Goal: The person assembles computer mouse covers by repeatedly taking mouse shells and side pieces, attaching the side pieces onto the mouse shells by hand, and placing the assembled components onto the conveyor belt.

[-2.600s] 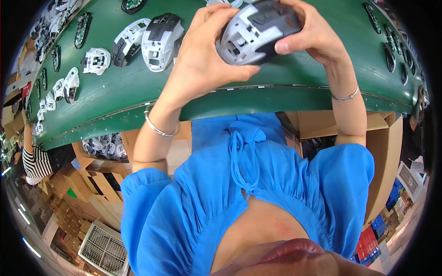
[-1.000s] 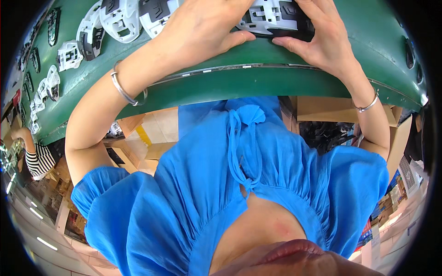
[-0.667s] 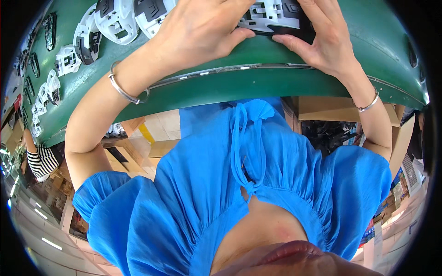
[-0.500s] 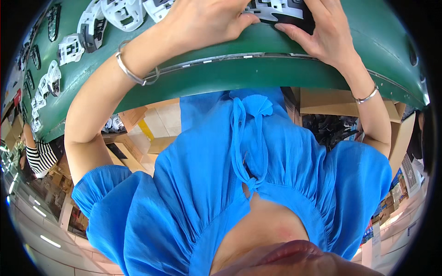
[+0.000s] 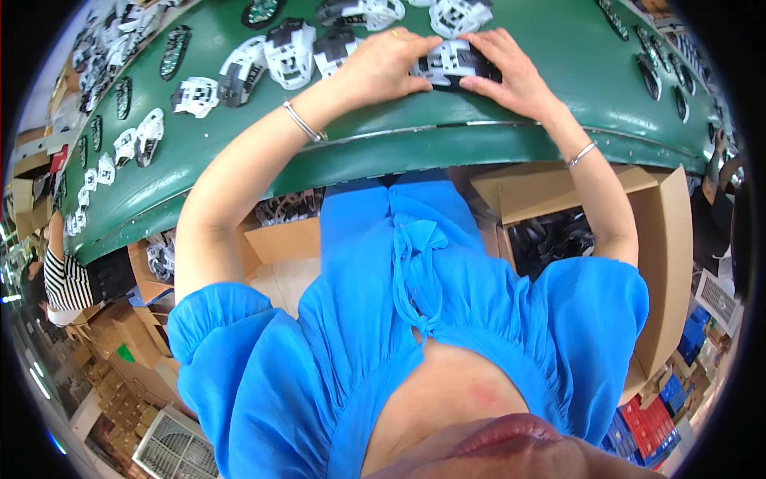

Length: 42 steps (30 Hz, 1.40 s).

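A white-and-black moulded plastic piece with cutouts lies low on the green work surface, between my two hands. My left hand grips its left end, thumb at the near edge and fingers at the far edge. At the right end, where the piece is black, my right hand holds it the same way. Both palms hide part of its ends. Just left of my left hand sits a similar piece, partly covered by the hand. Another white piece rests just beyond my fingers.
More white-and-black pieces spread leftward along the green table. Dark patterned sole-shaped parts lie at left and far right. Below the table edge stands a cardboard box with black parts. A person in a striped sleeve is at far left.
The view has shifted, showing more of the table and its far pieces. My hands remain on the same piece at its two ends.
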{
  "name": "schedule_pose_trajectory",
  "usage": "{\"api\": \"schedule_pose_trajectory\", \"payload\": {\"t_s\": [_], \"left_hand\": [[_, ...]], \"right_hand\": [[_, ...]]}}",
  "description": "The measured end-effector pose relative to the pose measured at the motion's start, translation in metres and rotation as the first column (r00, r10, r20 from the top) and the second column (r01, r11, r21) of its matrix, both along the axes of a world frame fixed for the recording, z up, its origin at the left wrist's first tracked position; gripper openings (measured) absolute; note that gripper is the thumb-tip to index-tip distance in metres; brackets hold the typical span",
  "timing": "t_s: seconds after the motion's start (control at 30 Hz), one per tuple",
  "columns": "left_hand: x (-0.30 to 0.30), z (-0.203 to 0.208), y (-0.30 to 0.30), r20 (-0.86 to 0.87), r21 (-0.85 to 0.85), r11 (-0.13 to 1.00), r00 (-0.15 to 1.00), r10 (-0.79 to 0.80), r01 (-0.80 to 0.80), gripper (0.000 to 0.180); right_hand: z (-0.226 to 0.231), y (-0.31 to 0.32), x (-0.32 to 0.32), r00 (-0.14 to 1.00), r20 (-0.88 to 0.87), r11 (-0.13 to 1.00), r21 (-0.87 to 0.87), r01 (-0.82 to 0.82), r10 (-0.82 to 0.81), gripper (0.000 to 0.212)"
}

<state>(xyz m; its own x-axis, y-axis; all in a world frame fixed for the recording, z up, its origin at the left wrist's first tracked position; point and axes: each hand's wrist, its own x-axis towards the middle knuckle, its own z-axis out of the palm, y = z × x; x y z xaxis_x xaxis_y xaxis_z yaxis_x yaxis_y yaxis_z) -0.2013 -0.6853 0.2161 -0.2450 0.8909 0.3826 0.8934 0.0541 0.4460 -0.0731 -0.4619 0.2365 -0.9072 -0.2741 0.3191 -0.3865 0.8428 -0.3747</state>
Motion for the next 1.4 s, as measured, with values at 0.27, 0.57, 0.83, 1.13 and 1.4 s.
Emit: {"api": "schedule_pose_trajectory", "payload": {"t_s": [0.27, 0.57, 0.83, 1.13, 1.4], "left_hand": [[0.039, 0.014, -0.037, -0.225, 0.201, 0.930, 0.910, 0.350, -0.308, 0.073], [0.019, 0.001, -0.064, -0.237, -0.089, 0.612, 0.614, 0.753, -0.786, 0.098], [0.016, 0.012, -0.092, -0.068, -0.175, 0.886, 0.903, 0.424, -0.430, 0.075], [0.021, 0.001, -0.117, 0.045, -0.114, 0.811, 0.812, 0.582, -0.574, 0.091], [0.015, -0.003, -0.093, -0.001, -0.098, 0.764, 0.768, 0.641, -0.638, 0.068]], "right_hand": [[0.035, 0.055, 0.045, 0.921, -0.010, 0.921, -0.007, 0.390, -0.391, 0.059], [0.011, 0.160, 0.037, 0.512, -0.405, 0.532, 0.069, 0.844, -0.758, 0.070], [0.024, -0.044, -0.093, 0.745, 0.052, 0.747, 0.010, 0.665, -0.665, 0.084], [0.001, -0.042, -0.127, 0.593, -0.161, 0.469, 0.467, 0.750, -0.789, 0.077], [0.004, -0.025, -0.073, 0.556, -0.051, 0.501, 0.372, 0.781, -0.829, 0.083]]}}
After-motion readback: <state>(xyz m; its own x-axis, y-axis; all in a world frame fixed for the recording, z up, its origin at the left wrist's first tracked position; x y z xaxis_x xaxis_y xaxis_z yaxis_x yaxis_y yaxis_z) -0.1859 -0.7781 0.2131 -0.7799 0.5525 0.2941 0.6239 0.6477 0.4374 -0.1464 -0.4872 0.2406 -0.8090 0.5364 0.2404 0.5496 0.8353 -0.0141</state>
